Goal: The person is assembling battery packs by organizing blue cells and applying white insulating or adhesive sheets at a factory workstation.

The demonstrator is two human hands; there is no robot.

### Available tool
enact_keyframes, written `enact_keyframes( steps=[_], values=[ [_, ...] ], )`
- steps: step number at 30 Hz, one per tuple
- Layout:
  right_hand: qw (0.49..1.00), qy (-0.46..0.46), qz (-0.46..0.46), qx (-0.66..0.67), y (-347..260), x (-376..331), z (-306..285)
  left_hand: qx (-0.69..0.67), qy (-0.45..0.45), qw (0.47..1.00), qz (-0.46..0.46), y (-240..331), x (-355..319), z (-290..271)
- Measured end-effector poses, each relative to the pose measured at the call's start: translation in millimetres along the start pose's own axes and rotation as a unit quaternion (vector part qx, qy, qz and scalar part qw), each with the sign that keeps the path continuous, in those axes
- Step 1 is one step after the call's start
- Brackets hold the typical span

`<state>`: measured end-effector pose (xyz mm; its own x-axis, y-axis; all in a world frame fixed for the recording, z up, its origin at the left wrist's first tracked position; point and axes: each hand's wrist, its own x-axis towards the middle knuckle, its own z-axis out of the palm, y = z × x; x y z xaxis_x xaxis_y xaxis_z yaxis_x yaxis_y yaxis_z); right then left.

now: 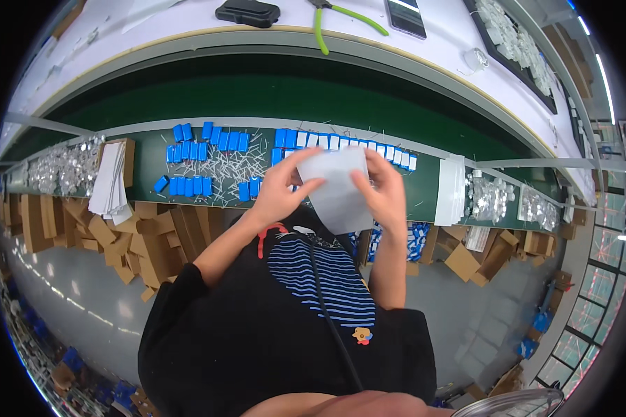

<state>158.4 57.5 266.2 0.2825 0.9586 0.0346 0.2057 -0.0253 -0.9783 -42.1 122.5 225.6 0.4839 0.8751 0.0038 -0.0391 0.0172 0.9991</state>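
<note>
Between my two hands is a pale sheet of paper (337, 198), held tilted over the bench's near edge. My left hand (278, 189) grips its left side between thumb and fingers. On the right side, my right hand (386, 186) has its thumb on the front, with the other fingers partly hidden behind. Just beyond the sheet stands a row of blue blocks (280, 138), several of them bearing white labels (334, 142). The sheet hides part of this row.
Plain blue blocks (188, 151) and loose white strips (222, 167) lie on the green bench (424, 177). Paper stacks (111, 177) (451, 187) flank the work area. Bagged parts (490, 198) sit rightward. Green-handled pliers (320, 28) and a phone (405, 17) rest on the upper shelf. Cardboard boxes (167, 243) stand below.
</note>
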Motion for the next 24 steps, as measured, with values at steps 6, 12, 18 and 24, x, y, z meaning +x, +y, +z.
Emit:
enact_keyframes(
  steps=[6,12,18,24],
  values=[
    [0.990,-0.109,0.062,-0.071,-32,11,88,0.237,0.069,0.936,0.250,16,-31,-65],
    [0.989,-0.117,0.045,-0.084,-40,0,139,0.269,0.117,0.913,0.285,18,-53,-124],
    [0.984,-0.144,-0.016,-0.109,-43,-6,167,0.239,0.093,0.940,0.224,18,-67,-158],
    [0.975,-0.150,-0.022,-0.162,-40,-7,176,0.226,0.024,0.956,0.188,24,-64,-175]
  ],
)
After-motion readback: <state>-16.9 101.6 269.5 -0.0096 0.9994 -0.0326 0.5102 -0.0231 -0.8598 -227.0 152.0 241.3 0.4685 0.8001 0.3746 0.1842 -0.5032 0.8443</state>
